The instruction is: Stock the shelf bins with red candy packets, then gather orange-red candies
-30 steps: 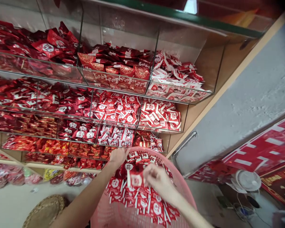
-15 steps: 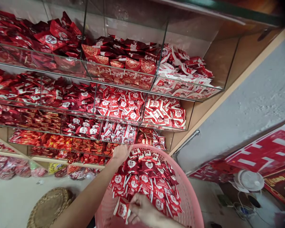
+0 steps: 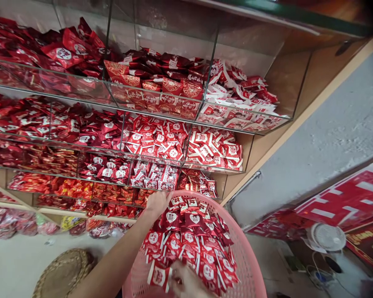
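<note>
Red packet: inside the near left part of the pink basket, its face red with a pale printed patch, its ends white, just in front of the heap.
Right hand: over the near part of the basket, blurred, its fingers at the right end of that packet; from where I stand I cannot tell whether they pinch it or merely lie beside it.
Left hand: clamped on the basket's far left rim, well apart from the other hand.
Heaped packets: filling the basket's middle and far side, dark red ones with white heart-shaped labels farther back, brighter ones with white edges nearer.
Shelving: beyond the basket and running off to its left, tier over tier of clear-fronted bins loaded with red wrappers.
Bagged goods: left of the basket, along the foot of the shelving.
Woven stool: on the floor, left of the basket.
Grey wall: beyond the basket, to its right.
Red-and-white hanging: well to the right of the basket.
White fan: below that hanging, right of the basket.
</note>
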Tool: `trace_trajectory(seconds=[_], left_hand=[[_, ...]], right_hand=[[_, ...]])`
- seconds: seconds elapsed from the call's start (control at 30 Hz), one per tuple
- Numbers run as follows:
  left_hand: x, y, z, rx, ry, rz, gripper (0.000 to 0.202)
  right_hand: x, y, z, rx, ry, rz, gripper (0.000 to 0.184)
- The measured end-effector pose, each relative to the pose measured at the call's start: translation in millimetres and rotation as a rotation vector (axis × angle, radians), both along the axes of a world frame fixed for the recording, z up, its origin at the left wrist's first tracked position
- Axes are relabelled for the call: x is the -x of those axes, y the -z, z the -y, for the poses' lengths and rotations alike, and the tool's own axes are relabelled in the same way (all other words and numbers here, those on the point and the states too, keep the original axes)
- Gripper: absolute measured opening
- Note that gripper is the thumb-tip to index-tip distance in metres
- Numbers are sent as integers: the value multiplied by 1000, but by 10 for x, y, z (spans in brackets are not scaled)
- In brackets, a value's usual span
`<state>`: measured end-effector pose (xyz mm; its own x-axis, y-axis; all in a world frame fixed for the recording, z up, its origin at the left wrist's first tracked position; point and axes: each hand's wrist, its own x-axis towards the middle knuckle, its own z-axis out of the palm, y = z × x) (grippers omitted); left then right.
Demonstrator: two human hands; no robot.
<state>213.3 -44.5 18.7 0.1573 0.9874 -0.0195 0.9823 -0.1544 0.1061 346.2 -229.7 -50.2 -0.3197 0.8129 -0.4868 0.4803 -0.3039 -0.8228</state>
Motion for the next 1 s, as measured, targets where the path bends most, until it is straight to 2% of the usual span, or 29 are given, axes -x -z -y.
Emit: trace_trajectory(seconds=[0.1,0.23,0.33,0.4,0.47,0.6,0.7,0.77,0.83,0.93,1.0], left_hand=[[-4,-17,8,-6,0,-4,60],[-1,-53,27,9,2,7,60],[8,-59,35,15,-9,16,60],[13,-53,35,9,4,3,57],[17,-44,33,-9,21,-6,54],[21,-34,30,-17,5,6,56],[23,-32,29,-28,13,-11,55],[24,-37,30,-33,12,-14,54],[23,-51,35,-30,13,-12,53],[21,-85,46,-10,15,-8,53],[22,-102,53,3,17,-5,53]], right_hand=[[-2,-42,-15,-49,-67,151,30],[36,-36,-65,-38,-73,165,22],[-27,-171,-150,-112,-137,218,19],[-133,-429,-245,-198,-223,272,19],[-264,-822,-383,-333,-254,316,25],[-563,-1717,-787,-702,6,387,29],[-827,-2171,-1147,-1033,211,547,28],[-998,-2321,-1368,-1183,340,745,25],[-1130,-2378,-1552,-1254,428,952,23],[-1229,-2363,-1742,-1281,470,1175,25],[-1243,-2326,-1813,-1290,451,1238,26]])
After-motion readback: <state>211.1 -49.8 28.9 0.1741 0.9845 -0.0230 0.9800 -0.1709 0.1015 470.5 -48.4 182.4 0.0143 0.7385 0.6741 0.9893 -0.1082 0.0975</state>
